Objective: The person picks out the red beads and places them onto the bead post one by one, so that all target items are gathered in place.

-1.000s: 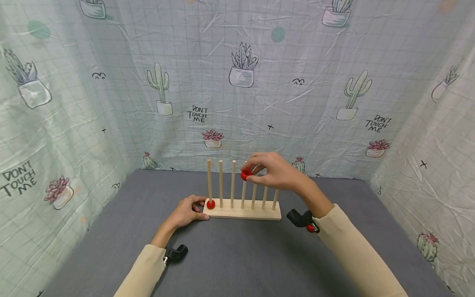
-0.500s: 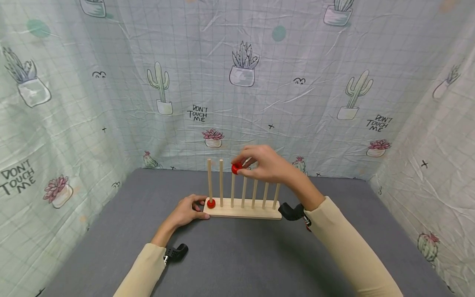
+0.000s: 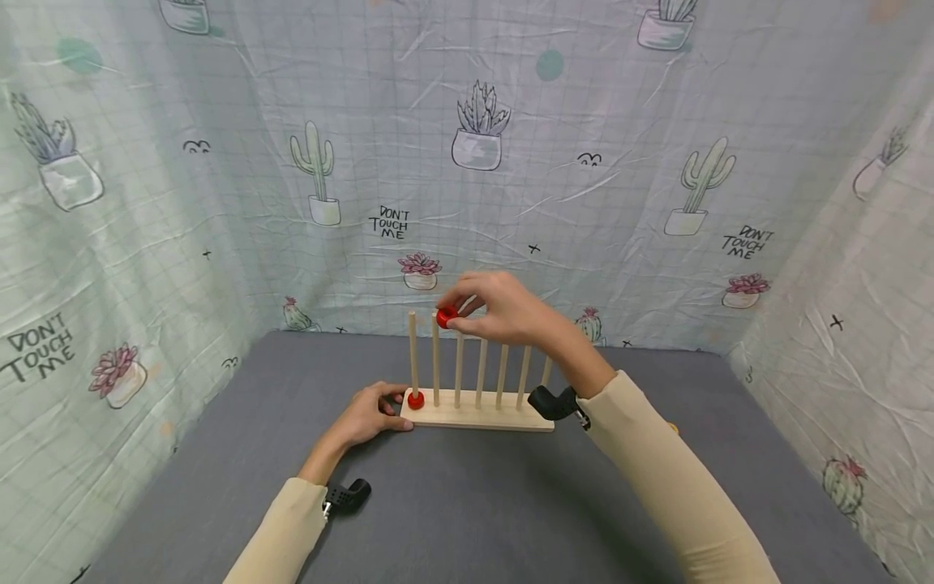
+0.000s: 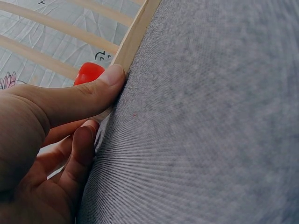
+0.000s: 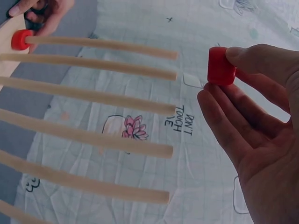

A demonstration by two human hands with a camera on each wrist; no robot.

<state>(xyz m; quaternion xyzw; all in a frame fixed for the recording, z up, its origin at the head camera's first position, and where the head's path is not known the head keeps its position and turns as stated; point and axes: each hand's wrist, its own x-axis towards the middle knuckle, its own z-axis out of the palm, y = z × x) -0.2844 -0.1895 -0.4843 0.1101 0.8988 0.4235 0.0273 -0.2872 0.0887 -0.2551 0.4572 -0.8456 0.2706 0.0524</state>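
A wooden peg stand (image 3: 477, 417) with several upright pegs rests on the grey tabletop. One red ring (image 3: 416, 401) sits at the foot of its leftmost peg. My left hand (image 3: 367, 416) grips the stand's left end, thumb on the front edge and fingers behind. Up by the peg tops, my right hand (image 3: 503, 310) pinches a second red ring (image 5: 221, 66) between thumb and fingertips. In the right wrist view that ring is apart from the peg ends, beyond the tips of the first two pegs (image 5: 107, 66). The left wrist view shows my left thumb (image 4: 88, 95) against the base.
A small yellow thing (image 3: 672, 427) peeks out beside my right sleeve (image 3: 679, 478), mostly hidden. A patterned cloth (image 3: 554, 195) hangs behind and along both sides of the table (image 3: 467, 503).
My right hand has moved left and upward with the red ring, from around the fourth peg to near the second. The yellow thing has come into view. My left hand stays put.
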